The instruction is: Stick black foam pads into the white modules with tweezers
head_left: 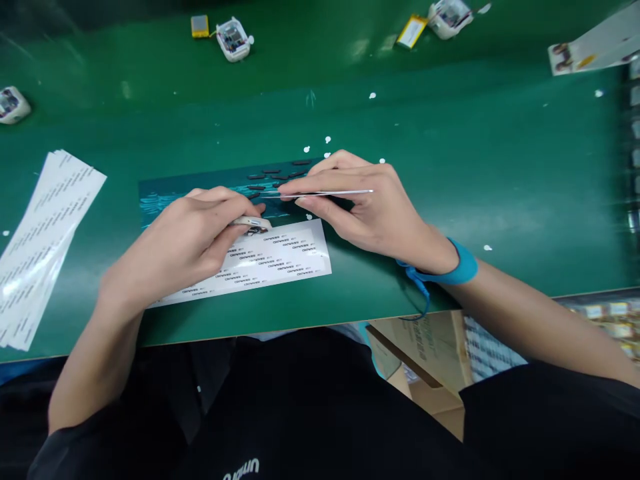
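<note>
My left hand (193, 233) grips a small white device housing (253, 222) between thumb and fingers, above a printed white adhesive sheet (280, 257). The fingers hide most of the housing. In my right hand (365, 200) is a pair of thin metal tweezers (335, 193), pointing left toward the housing. Whether the tips hold anything is too small to tell. Just beyond both hands lies a dark blue-green sheet (200, 187) with several small black strips (273, 171) on it. A blue wrist strap (463, 261) circles my right wrist.
More printed white sheets (45, 240) lie fanned at the left. Open white devices (233, 40) with yellow batteries (200, 26) sit at the back of the green table (480, 147). Small white round tabs (328, 139) are scattered about. A cardboard box (425, 347) stands below the front edge.
</note>
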Demonstrator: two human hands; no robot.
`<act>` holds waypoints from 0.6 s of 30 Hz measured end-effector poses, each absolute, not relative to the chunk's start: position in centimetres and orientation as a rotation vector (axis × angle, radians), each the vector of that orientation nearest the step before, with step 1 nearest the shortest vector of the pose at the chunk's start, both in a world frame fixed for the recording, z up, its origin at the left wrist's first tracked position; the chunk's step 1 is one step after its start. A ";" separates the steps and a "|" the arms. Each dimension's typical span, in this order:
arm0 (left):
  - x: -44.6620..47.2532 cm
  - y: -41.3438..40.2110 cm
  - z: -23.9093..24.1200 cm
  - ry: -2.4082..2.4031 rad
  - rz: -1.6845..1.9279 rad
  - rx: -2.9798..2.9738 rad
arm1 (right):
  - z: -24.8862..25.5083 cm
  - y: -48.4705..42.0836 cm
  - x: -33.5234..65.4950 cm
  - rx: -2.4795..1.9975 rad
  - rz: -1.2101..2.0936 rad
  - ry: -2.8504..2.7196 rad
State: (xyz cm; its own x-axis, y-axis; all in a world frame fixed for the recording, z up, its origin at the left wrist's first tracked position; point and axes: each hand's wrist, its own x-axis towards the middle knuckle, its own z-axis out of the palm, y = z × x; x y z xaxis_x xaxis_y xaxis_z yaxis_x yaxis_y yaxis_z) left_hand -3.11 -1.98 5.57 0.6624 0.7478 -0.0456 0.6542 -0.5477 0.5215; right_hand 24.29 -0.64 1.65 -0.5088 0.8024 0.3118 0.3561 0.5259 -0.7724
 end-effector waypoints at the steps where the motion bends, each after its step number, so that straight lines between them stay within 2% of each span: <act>1: -3.1 -2.1 5.5 1.095 0.244 2.379 | 1.6 -0.5 24.2 -0.936 0.853 -2.102; 18: -2.8 -1.5 5.1 1.098 0.242 2.365 | 0.3 0.9 23.3 -0.895 0.905 -2.013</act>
State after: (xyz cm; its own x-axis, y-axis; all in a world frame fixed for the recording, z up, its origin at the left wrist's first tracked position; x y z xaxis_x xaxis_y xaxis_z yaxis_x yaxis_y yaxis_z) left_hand -2.80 -1.50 5.13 0.6556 0.7532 -0.0535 0.6607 -0.5379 0.5236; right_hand 23.32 0.95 0.26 -0.4816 0.8094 0.3361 0.2860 0.5076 -0.8127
